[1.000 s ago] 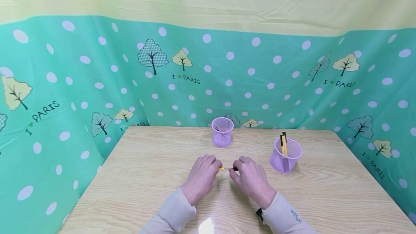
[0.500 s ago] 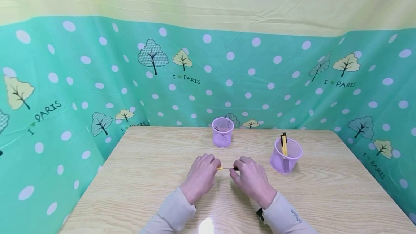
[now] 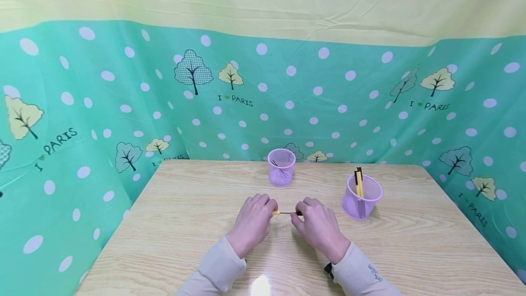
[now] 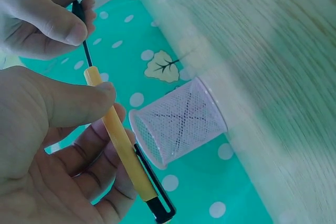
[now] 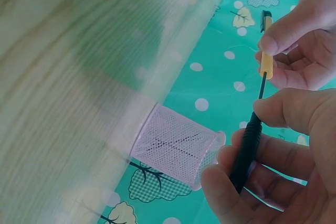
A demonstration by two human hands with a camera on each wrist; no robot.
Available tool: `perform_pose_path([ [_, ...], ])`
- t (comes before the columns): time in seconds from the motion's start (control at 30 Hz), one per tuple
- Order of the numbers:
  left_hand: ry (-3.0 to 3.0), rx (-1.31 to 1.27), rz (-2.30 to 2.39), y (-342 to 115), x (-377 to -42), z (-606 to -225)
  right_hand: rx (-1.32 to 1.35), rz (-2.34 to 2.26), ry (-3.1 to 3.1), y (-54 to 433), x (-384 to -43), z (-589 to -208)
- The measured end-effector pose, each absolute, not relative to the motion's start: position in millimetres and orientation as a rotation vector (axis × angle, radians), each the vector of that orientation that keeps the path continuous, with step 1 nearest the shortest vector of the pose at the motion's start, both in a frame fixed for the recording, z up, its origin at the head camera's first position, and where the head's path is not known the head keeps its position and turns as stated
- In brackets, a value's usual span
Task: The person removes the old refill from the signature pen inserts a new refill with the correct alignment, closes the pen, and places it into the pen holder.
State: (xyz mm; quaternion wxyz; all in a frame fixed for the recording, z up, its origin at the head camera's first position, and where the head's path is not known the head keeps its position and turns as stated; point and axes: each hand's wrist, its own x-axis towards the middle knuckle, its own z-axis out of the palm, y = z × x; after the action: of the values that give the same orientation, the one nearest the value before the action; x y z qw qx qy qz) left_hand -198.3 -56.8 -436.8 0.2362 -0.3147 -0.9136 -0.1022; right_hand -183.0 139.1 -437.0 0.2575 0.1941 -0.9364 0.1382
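My left hand (image 3: pixel 254 219) grips the yellow barrel (image 4: pixel 122 142) of a pen, thumb on one side and curled fingers on the other. A black clip (image 4: pixel 156 184) runs along the barrel's far end. Opposite it, my right hand (image 3: pixel 319 227) holds the pen's black grip section (image 5: pixel 248 150) between thumb and fingers. A thin dark refill (image 5: pixel 262 85) bridges the two parts, its other end hidden inside the barrel. Both hands are close over the table's middle, with the pen parts in line between them.
A lilac mesh cup (image 3: pixel 280 180) with several thin dark sticks stands at the back of the wooden table (image 3: pixel 185 214). Right of my hands, a wider lilac cup (image 3: pixel 350 205) holds yellow pens (image 3: pixel 359 185) with black clips. A green polka-dot curtain (image 3: pixel 242 131) hangs behind.
My left hand has shifted slightly left with the yellow barrel, and more of the thin refill shows between the two pen parts. My right hand has stayed nearly still.
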Motion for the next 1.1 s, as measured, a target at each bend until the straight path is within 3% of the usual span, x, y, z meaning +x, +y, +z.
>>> perform_pose_path([
  [1.1, -2.605, -0.756, -0.262, -62.6, -200.3, -435.2, 0.512, 0.374, -2.539, 141.3, -184.8, -439.0],
])
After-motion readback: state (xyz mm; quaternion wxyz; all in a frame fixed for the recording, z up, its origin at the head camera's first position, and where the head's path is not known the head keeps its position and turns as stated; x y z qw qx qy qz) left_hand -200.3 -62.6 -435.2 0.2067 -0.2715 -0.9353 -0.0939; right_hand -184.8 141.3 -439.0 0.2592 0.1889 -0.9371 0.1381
